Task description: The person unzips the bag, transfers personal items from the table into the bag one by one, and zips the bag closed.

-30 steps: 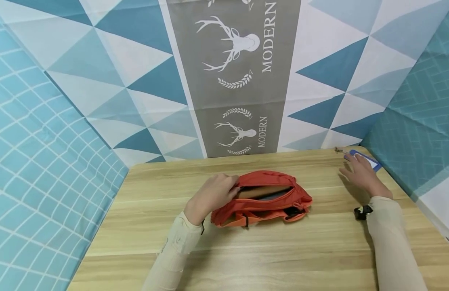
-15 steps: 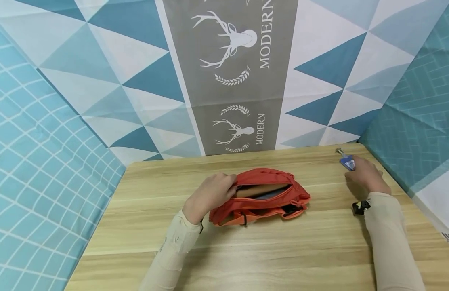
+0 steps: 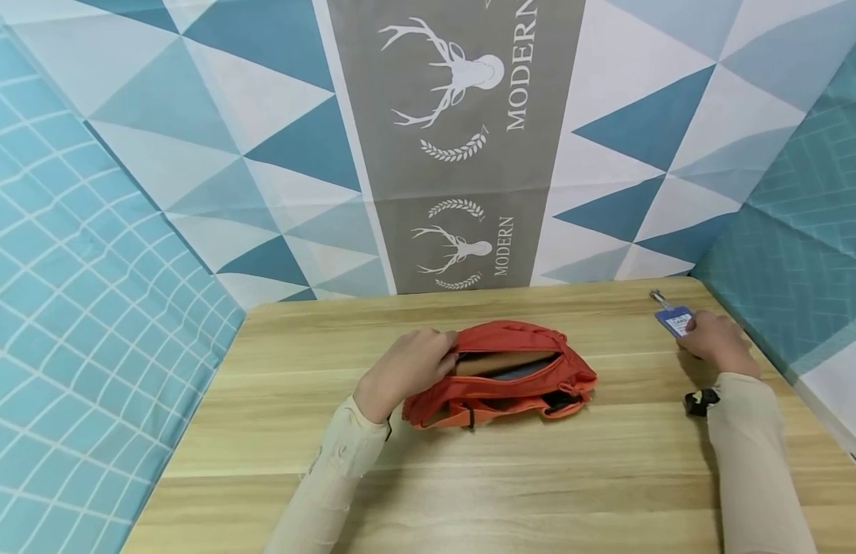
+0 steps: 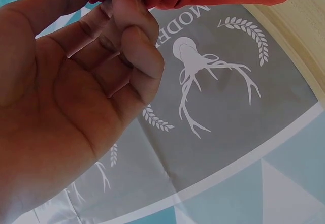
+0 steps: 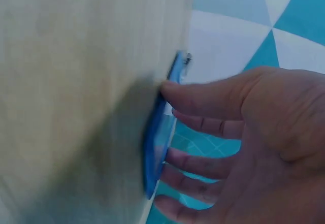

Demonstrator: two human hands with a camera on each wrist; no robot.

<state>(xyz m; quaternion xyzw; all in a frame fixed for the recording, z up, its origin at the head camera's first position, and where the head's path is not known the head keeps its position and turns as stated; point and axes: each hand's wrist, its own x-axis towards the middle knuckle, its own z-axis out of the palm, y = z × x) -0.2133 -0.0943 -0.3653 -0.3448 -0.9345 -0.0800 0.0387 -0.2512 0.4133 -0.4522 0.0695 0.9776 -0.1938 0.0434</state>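
My left hand (image 3: 400, 373) pinches the rim of the orange fabric waist bag (image 3: 504, 375) mid-table, while my right hand (image 3: 719, 344) grips a blue plastic card holder (image 3: 673, 319) at the wooden table's (image 3: 539, 477) far right corner.

The orange waist bag (image 3: 500, 373) at the middle of the worktop (image 3: 469, 477) is matt woven cloth, creased and soft, with a small black plastic buckle on its near side. The worktop itself looks like pale wood-grain laminate, smooth with a faint sheen. At the far right, the blue card holder (image 3: 673, 319) looks like smooth glossy plastic with a small metal clip at its far end, and both sleeves are matt beige cloth.
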